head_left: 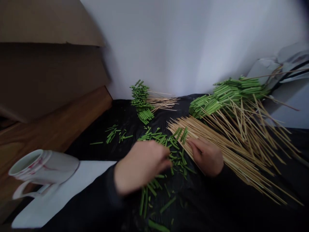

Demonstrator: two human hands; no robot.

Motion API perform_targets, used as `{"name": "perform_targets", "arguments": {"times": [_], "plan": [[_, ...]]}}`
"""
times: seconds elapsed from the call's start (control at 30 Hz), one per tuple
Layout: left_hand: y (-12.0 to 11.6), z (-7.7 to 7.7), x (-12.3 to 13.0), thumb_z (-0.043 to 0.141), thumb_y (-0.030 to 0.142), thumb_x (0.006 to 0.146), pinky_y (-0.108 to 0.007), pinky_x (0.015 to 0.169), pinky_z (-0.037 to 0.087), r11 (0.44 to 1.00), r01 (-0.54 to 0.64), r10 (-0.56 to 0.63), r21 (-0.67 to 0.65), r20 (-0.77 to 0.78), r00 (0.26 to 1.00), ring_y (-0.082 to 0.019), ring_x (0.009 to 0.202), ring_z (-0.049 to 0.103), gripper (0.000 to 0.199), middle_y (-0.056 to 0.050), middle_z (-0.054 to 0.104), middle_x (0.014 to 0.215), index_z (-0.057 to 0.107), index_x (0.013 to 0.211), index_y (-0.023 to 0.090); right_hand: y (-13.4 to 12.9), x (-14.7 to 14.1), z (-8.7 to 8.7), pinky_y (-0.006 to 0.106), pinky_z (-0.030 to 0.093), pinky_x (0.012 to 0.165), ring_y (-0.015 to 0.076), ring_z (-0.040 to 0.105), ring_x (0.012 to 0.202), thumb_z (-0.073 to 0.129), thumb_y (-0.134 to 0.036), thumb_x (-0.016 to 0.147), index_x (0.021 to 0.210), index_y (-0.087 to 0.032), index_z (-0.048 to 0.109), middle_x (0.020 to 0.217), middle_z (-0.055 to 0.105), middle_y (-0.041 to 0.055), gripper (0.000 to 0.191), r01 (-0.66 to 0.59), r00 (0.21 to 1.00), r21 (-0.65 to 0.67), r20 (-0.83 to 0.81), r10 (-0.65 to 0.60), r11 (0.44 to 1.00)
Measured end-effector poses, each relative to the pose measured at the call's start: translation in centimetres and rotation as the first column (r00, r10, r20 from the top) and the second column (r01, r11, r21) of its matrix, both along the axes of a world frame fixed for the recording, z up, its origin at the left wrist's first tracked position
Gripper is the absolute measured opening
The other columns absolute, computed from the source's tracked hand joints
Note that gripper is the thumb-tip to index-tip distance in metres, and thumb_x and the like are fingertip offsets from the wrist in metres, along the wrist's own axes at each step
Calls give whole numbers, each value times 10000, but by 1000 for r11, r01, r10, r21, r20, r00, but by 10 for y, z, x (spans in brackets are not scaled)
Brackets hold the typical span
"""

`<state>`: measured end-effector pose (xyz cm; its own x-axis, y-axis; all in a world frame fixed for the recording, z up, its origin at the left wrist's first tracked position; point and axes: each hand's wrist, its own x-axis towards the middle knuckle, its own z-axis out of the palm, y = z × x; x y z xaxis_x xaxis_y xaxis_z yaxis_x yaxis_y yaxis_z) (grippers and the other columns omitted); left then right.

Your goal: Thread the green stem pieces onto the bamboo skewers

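I'm seeing loose green stem pieces lying in a messy heap across the middle, cut short and pointing every way, with strays spreading left and near. To their right, a bundle of bare wooden skewers is slanting from far left to near right, roughly parallel. Several stem pieces are sitting side by side over its far-left end. I'm watching a small threaded stack resting far off, its sticks pointing right, while a larger threaded stack is piling far right, its sticks fanning nearward.
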<state>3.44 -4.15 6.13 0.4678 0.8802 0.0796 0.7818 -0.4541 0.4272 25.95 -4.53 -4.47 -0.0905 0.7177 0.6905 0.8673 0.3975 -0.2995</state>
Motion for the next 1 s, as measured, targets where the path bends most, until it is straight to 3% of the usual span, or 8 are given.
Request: {"name": "perform_targets", "arguments": {"times": [0.1, 0.17, 0.33, 0.5, 0.63, 0.8, 0.87, 1.0], "plan": [[34, -12, -2, 625, 396, 814, -294, 629, 385, 988, -43, 65, 146, -148, 987, -188, 701, 589, 209, -38, 650, 766, 656, 713, 215, 0, -1, 0, 237, 426, 672, 136, 617, 740, 503, -226, 908, 980, -195, 699, 797, 682, 37, 212, -19, 1000, -4, 11, 19, 1000], [50, -28, -2, 630, 420, 802, -285, 629, 377, 977, -95, 125, 193, -152, 980, -195, 750, 589, 216, -38, 643, 805, 643, 748, 211, -1, -1, 0, 236, 423, 671, 137, 615, 740, 495, -227, 910, 973, -196, 699, 779, 678, 36, 216, -25, 1000, -6, 15, 26, 1000], [62, -61, 0, 711, 498, 691, -273, 621, 372, 990, -122, 129, 76, -89, 988, -195, 762, 579, 303, -16, 621, 782, 643, 769, 213, -2, -2, 2, 228, 414, 670, 129, 603, 723, 483, -222, 912, 987, -196, 697, 779, 674, 36, 228, -28, 1000, -1, 9, 28, 1000], [64, -67, -7, 724, 390, 685, -266, 603, 366, 990, -125, 128, -67, 48, 991, -173, 709, 567, 203, -17, 638, 767, 681, 744, 200, -4, -4, 3, 224, 411, 652, 122, 599, 703, 485, -231, 914, 966, -215, 697, 761, 663, 25, 218, -56, 998, -13, 33, 57, 998], [68, -60, -17, 709, 338, 708, -262, 626, 384, 989, -109, 131, -101, 246, 960, -165, 693, 575, 157, -15, 660, 727, 679, 723, 184, -4, -4, 3, 228, 417, 652, 123, 608, 717, 484, -229, 918, 991, -211, 691, 772, 673, 26, 221, -67, 997, -19, 30, 67, 998], [66, -48, -27, 735, 319, 705, -253, 650, 422, 965, -57, 202, -257, 585, 785, -151, 683, 595, 261, -33, 693, 742, 701, 896, 145, -3, -4, 1, 233, 435, 670, 133, 622, 748, 481, -222, 920, 1026, -201, 681, 810, 686, 37, 227, -77, 997, -18, 9, 77, 997], [63, -50, -28, 745, 321, 710, -247, 671, 434, 917, 16, 290, -398, 694, 659, -143, 694, 609, 327, -44, 710, 770, 701, 980, 141, -4, -5, -1, 236, 440, 685, 137, 623, 760, 481, -223, 921, 1023, -202, 679, 816, 684, 39, 224, -93, 996, -39, 9, 94, 995], [57, -65, -27, 791, 295, 681, -235, 724, 466, 780, 223, 485, -585, 789, 377, -126, 743, 643, 310, -58, 722, 833, 699, 932, 140, -5, -5, -3, 243, 442, 688, 136, 615, 757, 470, -203, 924, 1052, -181, 663, 833, 677, 49, 232, -128, 991, -24, -31, 127, 992]]}}
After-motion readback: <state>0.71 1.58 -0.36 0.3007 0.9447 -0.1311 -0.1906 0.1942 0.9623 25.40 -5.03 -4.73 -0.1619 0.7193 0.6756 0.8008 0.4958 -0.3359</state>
